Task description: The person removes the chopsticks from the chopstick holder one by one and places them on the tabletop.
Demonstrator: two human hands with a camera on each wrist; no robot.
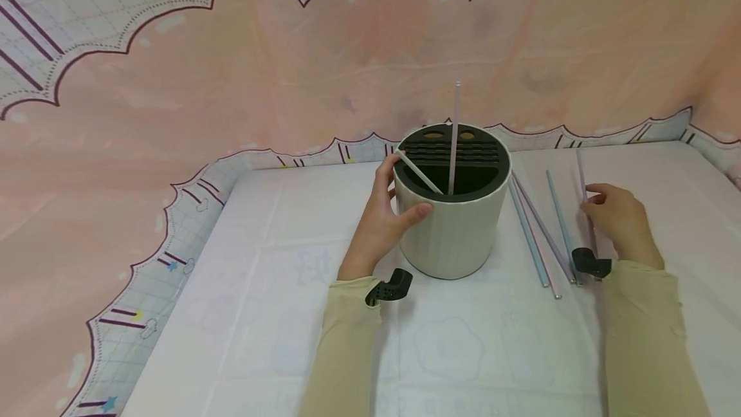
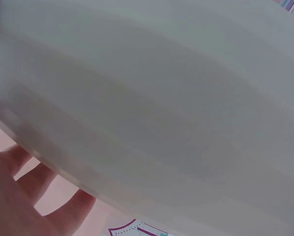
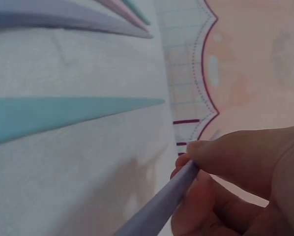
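Observation:
My left hand (image 1: 384, 221) grips the side of a round cream utensil holder (image 1: 454, 237), thumb on its front wall and fingers round the far side. A pale stick leans inside its dark top, and a pinkish-purple stick (image 1: 455, 121) rises upright from the same wide opening. In the left wrist view the holder's wall (image 2: 152, 113) fills most of the picture. Off to the right, my right hand (image 1: 622, 217) pinches a thin purple straw-like stick (image 3: 161, 206) between thumb and fingers. Its far end points away from me in the head view.
Several thin sticks lie between the holder and my right hand, among them a blue stick (image 1: 558, 208) and a purple stick (image 1: 544, 227). The white tabletop (image 1: 278, 314) meets a peach patterned cloth (image 1: 370, 63) at the back and left.

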